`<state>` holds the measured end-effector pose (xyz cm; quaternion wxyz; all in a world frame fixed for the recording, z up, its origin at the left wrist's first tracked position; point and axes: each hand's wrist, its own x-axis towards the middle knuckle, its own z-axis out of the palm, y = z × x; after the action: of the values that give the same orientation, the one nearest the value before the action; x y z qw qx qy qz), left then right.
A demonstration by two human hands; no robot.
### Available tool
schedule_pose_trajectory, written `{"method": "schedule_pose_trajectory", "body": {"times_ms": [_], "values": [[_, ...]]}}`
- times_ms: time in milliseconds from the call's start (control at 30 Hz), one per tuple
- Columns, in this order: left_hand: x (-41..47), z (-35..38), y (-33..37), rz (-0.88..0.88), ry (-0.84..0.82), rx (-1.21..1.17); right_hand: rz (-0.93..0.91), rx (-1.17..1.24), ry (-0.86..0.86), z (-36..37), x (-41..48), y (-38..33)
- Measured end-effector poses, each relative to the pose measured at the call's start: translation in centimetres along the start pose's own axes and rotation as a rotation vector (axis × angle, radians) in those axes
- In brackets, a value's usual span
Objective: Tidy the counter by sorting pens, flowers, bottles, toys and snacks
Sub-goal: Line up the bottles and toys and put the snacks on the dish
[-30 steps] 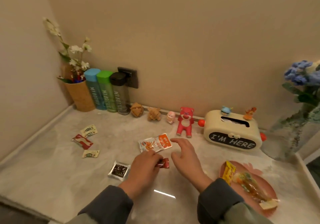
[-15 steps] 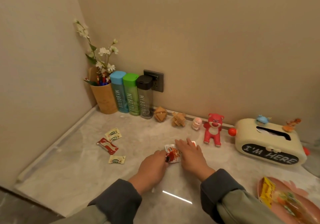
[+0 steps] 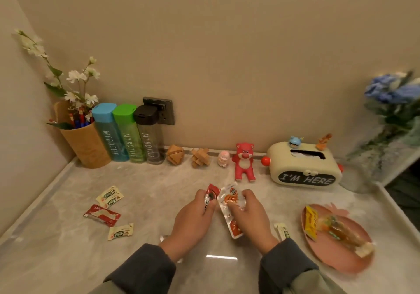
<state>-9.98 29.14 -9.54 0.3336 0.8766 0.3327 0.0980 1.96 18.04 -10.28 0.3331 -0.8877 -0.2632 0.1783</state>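
The left hand (image 3: 193, 220) has its grip closed on a small red snack packet (image 3: 210, 197), pinched between thumb and fingers just above the worktop (image 3: 159, 187). The right hand (image 3: 251, 214) grips a larger clear-and-orange snack pouch (image 3: 229, 205), which hangs down between the two hands. The two packets nearly touch at their tops. To the left lie loose snacks: a pale packet (image 3: 109, 196), a red wrapper (image 3: 102, 214) and another pale packet (image 3: 120, 232). One more pale packet (image 3: 283, 231) lies just right of the right wrist. A pink plate (image 3: 327, 255) at the right holds a yellow packet (image 3: 311, 222) and a clear wrapped snack (image 3: 345, 233). Along the wall stand a cup of pens and flowers (image 3: 85, 143), three bottles (image 3: 128, 134) and a red bear toy (image 3: 244, 162).
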Motion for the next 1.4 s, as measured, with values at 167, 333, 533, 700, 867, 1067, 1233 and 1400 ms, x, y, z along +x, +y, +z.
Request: {"method": "schedule_pose_trajectory", "body": {"times_ms": [167,333,533,700,867,1067,1233,1400], "values": [[0.2,3.8,5.3,-0.015,-0.081,-0.257,0.149,0.28,0.284,-5.1,-1.9,3.6],[-0.4,6.9,10.3,0.103,-0.235,-0.429,0.228,0.223,0.441,-10.0,-4.4,7.5],[-1.1,11.4,14.1,0.234,-0.302,-0.346,0.262,0.2,0.549,-13.4,-5.7,11.8],[-1.2,14.7,15.9,0.277,-0.185,-0.142,0.231,0.131,0.506,-14.8,-5.3,14.9],[-1.4,16.6,16.2,0.305,-0.025,0.078,0.149,-0.084,0.45,-14.8,-5.1,16.5],[-1.5,17.7,15.6,0.225,0.09,0.104,0.083,-0.144,0.477,-14.6,-4.6,17.2],[-1.5,17.3,15.5,0.166,0.091,0.026,0.004,-0.106,0.489,-14.6,-4.0,16.7],[-1.6,15.4,14.0,0.171,0.155,-0.002,-0.259,0.055,0.508,-13.6,-3.7,13.3]]}}
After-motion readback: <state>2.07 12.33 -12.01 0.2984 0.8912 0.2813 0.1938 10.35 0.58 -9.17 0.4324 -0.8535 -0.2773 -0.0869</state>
